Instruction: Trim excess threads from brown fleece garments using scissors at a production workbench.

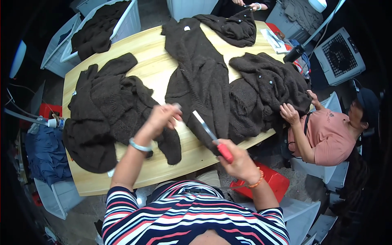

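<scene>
My right hand [241, 163] is closed round the red handle of a tool with a long, narrow metal blade [207, 130], which points up and left over the table. My left hand [161, 119] is raised with its fingers pinched together. Whatever it may hold is blurred and too small to name. Between my hands and beyond them, a dark brown knitted sweater [200, 77] lies stretched lengthwise, a pale label at its far end. Left of it, more dark brown knitwear [108, 98] lies in a rumpled heap, partly under my left hand.
The garments lie on a light wooden table [151, 38]. At the right, a person in a pink shirt [326, 136] handles dark knitwear [269, 85]; another's hands [255, 6] work at the far edge. Bins of clothing [102, 28], a red stool [271, 181] and lamps stand around.
</scene>
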{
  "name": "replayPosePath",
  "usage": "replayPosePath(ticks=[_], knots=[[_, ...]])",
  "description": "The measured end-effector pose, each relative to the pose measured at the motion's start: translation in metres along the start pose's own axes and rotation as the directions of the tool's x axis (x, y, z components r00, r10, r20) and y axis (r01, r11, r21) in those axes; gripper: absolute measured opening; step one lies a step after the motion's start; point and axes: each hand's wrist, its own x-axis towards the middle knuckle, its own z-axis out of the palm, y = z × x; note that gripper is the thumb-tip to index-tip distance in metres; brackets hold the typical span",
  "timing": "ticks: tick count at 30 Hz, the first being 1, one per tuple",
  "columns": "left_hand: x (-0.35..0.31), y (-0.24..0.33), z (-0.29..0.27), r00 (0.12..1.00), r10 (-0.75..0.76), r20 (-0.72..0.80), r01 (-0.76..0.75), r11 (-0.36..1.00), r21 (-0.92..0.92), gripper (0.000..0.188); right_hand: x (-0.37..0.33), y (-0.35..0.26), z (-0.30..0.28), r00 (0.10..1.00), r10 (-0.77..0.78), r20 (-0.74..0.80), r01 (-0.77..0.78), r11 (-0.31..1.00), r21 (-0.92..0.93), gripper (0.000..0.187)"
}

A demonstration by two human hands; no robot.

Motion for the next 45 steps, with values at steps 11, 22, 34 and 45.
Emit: replayPosePath(ticks=[11, 22, 34, 45], knots=[[0.029, -0.130, 0.055, 0.996, 0.086, -0.040, -0.031, 0.694, 0.719, 0.064, -0.004, 0.011, 0.078, 0.970, -0.118, 0.213, 0.148, 0.980, -0.132, 0.053], [0.012, -0.154, -0.029, 0.979, -0.078, -0.188, -0.058, 0.777, -0.627, 0.024, 0.021, 0.066, 0.098, 0.980, 0.105, 0.168, -0.083, 0.988, -0.134, 0.039], [0.010, -0.193, -0.021, 0.953, -0.087, -0.290, -0.139, 0.726, -0.674, 0.021, 0.080, 0.060, 0.111, 0.905, 0.097, 0.415, 0.064, 0.931, -0.358, 0.029], [0.024, -0.124, -0.040, 0.853, -0.263, -0.451, 0.010, 0.872, -0.489, 0.025, 0.088, 0.070, 0.102, 0.949, 0.086, 0.304, -0.048, 0.990, -0.130, 0.036]])
